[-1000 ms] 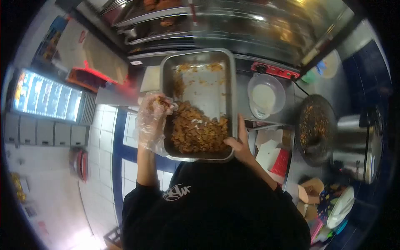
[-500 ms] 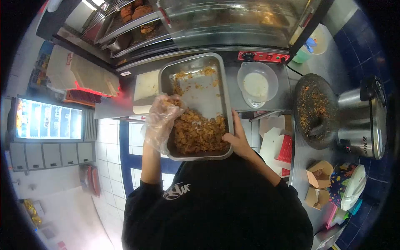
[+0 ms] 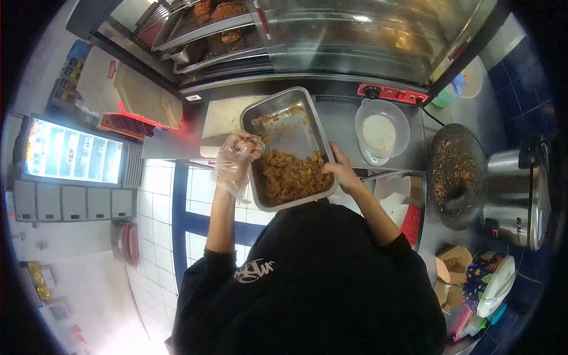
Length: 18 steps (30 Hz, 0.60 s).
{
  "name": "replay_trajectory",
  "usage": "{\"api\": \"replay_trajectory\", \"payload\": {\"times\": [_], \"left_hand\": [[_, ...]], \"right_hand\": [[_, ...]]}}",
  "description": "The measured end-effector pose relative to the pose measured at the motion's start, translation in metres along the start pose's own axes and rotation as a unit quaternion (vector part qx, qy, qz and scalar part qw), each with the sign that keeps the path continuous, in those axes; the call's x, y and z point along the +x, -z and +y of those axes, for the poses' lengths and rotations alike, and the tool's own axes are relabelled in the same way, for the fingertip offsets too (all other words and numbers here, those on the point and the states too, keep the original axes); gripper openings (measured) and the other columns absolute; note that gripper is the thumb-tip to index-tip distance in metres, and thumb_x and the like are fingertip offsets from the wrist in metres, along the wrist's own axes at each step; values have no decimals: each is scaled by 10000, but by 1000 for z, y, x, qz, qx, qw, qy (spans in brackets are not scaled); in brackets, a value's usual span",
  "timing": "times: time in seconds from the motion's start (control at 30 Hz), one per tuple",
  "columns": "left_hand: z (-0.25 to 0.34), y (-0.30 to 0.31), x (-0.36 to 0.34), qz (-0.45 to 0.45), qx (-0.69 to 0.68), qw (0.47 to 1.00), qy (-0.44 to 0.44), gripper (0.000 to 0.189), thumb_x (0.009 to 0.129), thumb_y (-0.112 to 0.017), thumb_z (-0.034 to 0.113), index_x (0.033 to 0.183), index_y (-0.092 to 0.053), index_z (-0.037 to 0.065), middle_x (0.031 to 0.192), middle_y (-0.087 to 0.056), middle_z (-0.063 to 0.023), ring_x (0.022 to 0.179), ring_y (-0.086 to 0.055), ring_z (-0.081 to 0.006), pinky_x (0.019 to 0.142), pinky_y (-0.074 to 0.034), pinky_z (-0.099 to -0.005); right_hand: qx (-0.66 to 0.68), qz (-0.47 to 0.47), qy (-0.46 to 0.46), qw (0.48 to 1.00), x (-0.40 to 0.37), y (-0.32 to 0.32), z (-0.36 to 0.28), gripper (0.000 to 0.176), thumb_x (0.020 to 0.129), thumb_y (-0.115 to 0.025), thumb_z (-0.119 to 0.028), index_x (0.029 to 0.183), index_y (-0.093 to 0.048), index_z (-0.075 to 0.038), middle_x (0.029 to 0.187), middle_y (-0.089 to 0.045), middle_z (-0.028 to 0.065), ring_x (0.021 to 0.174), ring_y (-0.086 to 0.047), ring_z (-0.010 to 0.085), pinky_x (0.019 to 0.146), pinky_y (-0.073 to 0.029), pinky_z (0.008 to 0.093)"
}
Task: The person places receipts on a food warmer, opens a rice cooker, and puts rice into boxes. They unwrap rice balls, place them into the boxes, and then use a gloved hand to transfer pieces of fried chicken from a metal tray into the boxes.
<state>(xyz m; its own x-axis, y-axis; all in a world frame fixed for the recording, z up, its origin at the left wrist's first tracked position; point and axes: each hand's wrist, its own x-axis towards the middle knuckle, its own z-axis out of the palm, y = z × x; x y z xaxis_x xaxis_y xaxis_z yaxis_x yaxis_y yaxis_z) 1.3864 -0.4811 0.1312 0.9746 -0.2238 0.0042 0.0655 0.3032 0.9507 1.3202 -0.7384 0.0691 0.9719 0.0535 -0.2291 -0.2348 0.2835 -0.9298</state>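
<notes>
- Tray [image 3: 296, 137] is held before the torso [image 3: 319, 272], its right side clasped by the right hand [image 3: 343, 170].
- Left hand [image 3: 238, 156] is curled at the left side; its hold cannot be told.
- Tray is judged stiff, heavier under the food [image 3: 293, 177]; both sides are best gripped.

A person's gloved left hand [image 3: 235, 158] curled left of the frame's centre, the left forearm [image 3: 220, 220] nearly upright, as the bare right hand [image 3: 344, 173] gripped right of centre, thumb [image 3: 329, 169] pointing left, the right forearm [image 3: 379, 214] slanting toward lower right.
</notes>
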Motion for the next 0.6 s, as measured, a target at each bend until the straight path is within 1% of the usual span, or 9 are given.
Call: {"api": "replay_trajectory", "payload": {"times": [0.03, 0.1, 0.23, 0.3, 0.4, 0.47, 0.5, 0.57, 0.6], "left_hand": [[-2, 3, -1, 4, -1, 1000, -2, 241, 828, -650, 80, 1021, -515, 31, 918, -582, -86, 845, -572, -161, 749, -505, -277], [-6, 8, -3, 18, -79, 997, -4, 161, 836, -617, 28, 954, -514, 58, 924, -552, -66, 811, -541, -168, 791, -474, -288], [-15, 20, -2, 75, -105, 991, 15, 188, 837, -609, 16, 992, -508, 51, 941, -557, -70, 849, -557, -171, 808, -493, -296], [-13, 21, -1, 39, -44, 998, 6, 242, 830, -618, 15, 1037, -496, 45, 951, -559, -73, 881, -565, -168, 815, -508, -300], [-16, 27, 5, 83, 1, 996, -17, 261, 848, -620, 67, 1074, -506, 3, 952, -589, -81, 887, -584, -171, 807, -504, -292], [-23, 42, 8, 90, 28, 995, -42, 284, 847, -617, 60, 1098, -499, -1, 973, -592, -78, 889, -585, -163, 807, -501, -285], [-25, 50, 8, 93, 55, 992, -64, 307, 846, -615, 54, 1122, -493, -5, 993, -595, -75, 891, -585, -156, 808, -498, -277], [-27, 62, 8, 94, 59, 992, -65, 307, 844, -611, 45, 1124, -494, 2, 1000, -597, -72, 891, -584, -151, 812, -492, -271], [-27, 66, 9, 93, 62, 992, -66, 308, 843, -608, 37, 1127, -495, 8, 1007, -599, -69, 890, -583, -146, 816, -486, -265]], "right_hand": [[13, -16, -19, 1000, 11, 6, 6, 697, 628, -543, -21, 1296, -353, 41, 951, -510, 98, 837, -500, 181, 714, -439, 287], [-35, 14, -23, 999, 24, 6, 1, 698, 637, -533, -23, 1311, -357, 15, 979, -532, 101, 860, -510, 180, 751, -429, 277], [-34, -60, -18, 997, 58, 7, -1, 648, 621, -550, -27, 1257, -436, 15, 1043, -563, 115, 874, -528, 168, 782, -406, 264], [-52, -80, -25, 995, 77, 5, -9, 625, 611, -562, -33, 1228, -471, 22, 1062, -572, 121, 892, -535, 175, 808, -399, 266], [-118, -99, -9, 988, 104, -5, -22, 504, 609, -600, -70, 1102, -573, 31, 945, -612, 99, 874, -544, 178, 823, -415, 288], [-299, -35, 32, 953, 120, -11, -35, 352, 635, -658, -119, 961, -652, 15, 845, -653, 106, 815, -601, 204, 779, -452, 309], [-299, -38, 33, 953, 135, -8, -30, 352, 635, -658, -119, 961, -652, 15, 845, -653, 106, 815, -601, 204, 779, -452, 309], [-426, 26, 119, 897, 165, -5, -25, 278, 653, -718, -180, 869, -686, -7, 802, -674, 134, 755, -647, 225, 701, -478, 321], [-444, 34, 134, 885, 172, -3, -30, 311, 653, -756, -251, 860, -697, -26, 824, -674, 159, 781, -659, 278, 709, -490, 340]]}}
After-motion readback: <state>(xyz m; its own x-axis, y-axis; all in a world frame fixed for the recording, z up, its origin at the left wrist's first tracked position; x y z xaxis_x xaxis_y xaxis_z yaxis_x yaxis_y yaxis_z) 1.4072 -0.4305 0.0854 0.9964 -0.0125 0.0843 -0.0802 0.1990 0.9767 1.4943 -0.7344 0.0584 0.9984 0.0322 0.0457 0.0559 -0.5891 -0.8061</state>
